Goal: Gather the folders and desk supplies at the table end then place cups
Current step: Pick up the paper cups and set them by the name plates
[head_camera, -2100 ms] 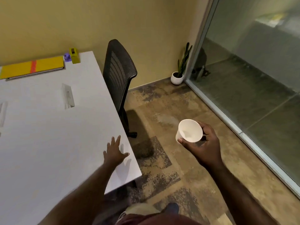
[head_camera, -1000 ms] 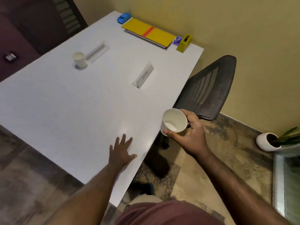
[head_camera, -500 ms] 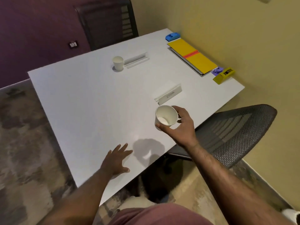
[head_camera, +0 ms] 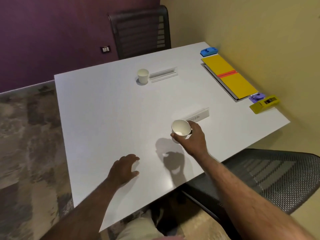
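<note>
Fingers of my right hand (head_camera: 192, 141) wrap a cup (head_camera: 181, 129); left hand (head_camera: 123, 168) rests flat.
I'd lower it upright near the nameplate (head_camera: 197, 116), centre frame, releasing gently.

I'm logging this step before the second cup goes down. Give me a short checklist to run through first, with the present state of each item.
1. Right hand has a firm hold on the paper cup: ok, fingers wrap its side.
2. Held cup is upright: not ok, it tilts toward the camera.
3. Held cup is empty: ok, the inside looks bare.
4. Table below the cup is free: ok, only a shadow there.
5. Name card is clear of the cup: cannot tell, they overlap in view.
6. Left hand is out of the way: ok, resting on the table nearby.
</note>
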`<state>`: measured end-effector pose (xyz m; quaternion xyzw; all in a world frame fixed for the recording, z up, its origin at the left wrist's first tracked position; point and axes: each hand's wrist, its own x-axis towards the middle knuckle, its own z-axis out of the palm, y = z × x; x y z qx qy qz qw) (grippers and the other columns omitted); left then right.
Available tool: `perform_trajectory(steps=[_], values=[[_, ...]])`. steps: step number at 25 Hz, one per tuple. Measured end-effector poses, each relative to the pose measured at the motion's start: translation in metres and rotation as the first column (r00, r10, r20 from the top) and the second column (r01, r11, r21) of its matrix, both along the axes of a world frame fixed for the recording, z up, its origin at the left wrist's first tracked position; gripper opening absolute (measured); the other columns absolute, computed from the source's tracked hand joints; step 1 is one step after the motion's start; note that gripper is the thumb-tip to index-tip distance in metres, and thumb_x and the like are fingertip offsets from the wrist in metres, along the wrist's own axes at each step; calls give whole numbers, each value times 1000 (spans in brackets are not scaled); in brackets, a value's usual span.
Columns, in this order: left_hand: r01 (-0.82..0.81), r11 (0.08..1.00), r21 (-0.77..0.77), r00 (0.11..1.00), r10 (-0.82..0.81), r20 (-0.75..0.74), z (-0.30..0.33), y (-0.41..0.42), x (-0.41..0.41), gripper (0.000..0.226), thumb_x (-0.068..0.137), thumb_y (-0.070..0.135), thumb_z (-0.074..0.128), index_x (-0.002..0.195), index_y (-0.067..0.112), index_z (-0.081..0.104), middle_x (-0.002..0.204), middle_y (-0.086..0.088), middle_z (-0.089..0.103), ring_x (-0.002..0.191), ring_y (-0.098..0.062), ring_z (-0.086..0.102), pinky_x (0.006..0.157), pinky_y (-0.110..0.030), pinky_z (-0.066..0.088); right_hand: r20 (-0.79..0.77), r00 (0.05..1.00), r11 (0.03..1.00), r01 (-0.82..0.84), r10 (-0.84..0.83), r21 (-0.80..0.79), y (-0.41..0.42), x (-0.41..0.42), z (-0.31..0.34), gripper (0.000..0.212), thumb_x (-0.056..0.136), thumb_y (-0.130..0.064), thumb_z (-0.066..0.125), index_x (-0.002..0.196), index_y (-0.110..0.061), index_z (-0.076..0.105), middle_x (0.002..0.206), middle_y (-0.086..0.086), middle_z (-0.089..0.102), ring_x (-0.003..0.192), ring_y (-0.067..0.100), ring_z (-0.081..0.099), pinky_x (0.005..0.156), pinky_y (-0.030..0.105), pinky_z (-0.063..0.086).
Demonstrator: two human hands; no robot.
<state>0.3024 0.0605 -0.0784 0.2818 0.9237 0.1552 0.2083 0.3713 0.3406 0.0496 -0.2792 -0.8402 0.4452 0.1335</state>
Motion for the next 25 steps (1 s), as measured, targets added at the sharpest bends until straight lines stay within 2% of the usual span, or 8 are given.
perform_trajectory(steps=[3, 5, 7, 9, 12, 15, 21, 25], values=[[-72, 993, 94, 996, 77, -55, 5, 17, -35, 62, 78, 37, 73, 135, 24, 51, 148, 3, 44, 129, -23, 47, 101, -36, 39, 72, 997, 1000, -8, 7, 10, 9, -23, -21, 66, 63, -50, 81, 118, -24, 55, 110, -11, 58, 107, 14, 57, 87, 32, 50], [-105, 992, 74, 993, 108, -40, 0, 25, -55, 65, 78, 37, 73, 137, 24, 50, 151, 0, 40, 134, -23, 42, 105, -37, 37, 125, 992, 1000, 2, -5, 21, 14, -40, -35, 65, 65, -44, 83, 119, -19, 55, 113, -4, 62, 109, 19, 58, 91, 38, 50], [-101, 994, -29, 995, 100, -6, -10, 28, -68, 75, 79, 45, 70, 145, 29, 39, 159, 3, 24, 144, -20, 26, 113, -39, 26, 168, 986, 999, 1, -8, 40, 17, -57, -49, 64, 67, -39, 83, 119, -14, 56, 116, 2, 63, 110, 23, 58, 92, 40, 49], [-61, 990, -128, 997, 66, 29, -23, 27, -74, 86, 78, 56, 66, 150, 35, 24, 163, 5, 5, 150, -21, 7, 117, -47, 14, 191, 982, 999, -5, -3, 43, 17, -71, -62, 60, 69, -36, 81, 119, -14, 56, 114, 2, 63, 109, 23, 58, 91, 40, 49], [-38, 990, -137, 997, 47, 66, -37, 22, -76, 93, 77, 64, 62, 152, 39, 12, 162, 7, -8, 150, -21, -6, 117, -54, 6, 228, 974, 1000, 11, -18, 29, 14, -87, -78, 58, 72, -34, 80, 120, -15, 53, 115, 2, 62, 109, 23, 58, 90, 38, 49], [-48, 994, -100, 998, 53, 45, -43, 17, -77, 93, 77, 64, 63, 151, 40, 13, 162, 7, -6, 150, -21, -5, 117, -55, 6, 266, 963, 999, 45, -45, 6, 12, -98, -88, 62, 75, -34, 78, 126, -15, 50, 121, 5, 61, 113, 25, 57, 92, 40, 49], [-55, 998, -18, 998, 56, 27, -45, 15, -74, 93, 75, 58, 70, 151, 35, 21, 161, 4, 0, 150, -26, 2, 115, -58, 10, 279, 959, 999, 48, -46, 1, 10, -107, -93, 65, 75, -30, 78, 129, -11, 48, 123, 10, 59, 116, 27, 53, 87, 32, 44], [-57, 998, 5, 998, 56, 26, -46, 15, -74, 93, 74, 57, 71, 150, 34, 24, 160, 3, 2, 150, -27, 4, 115, -60, 11, 316, 948, 1000, 30, -27, -5, 9, -110, -94, 75, 76, -30, 78, 138, -11, 41, 128, 13, 55, 120, 29, 52, 91, 34, 44]])
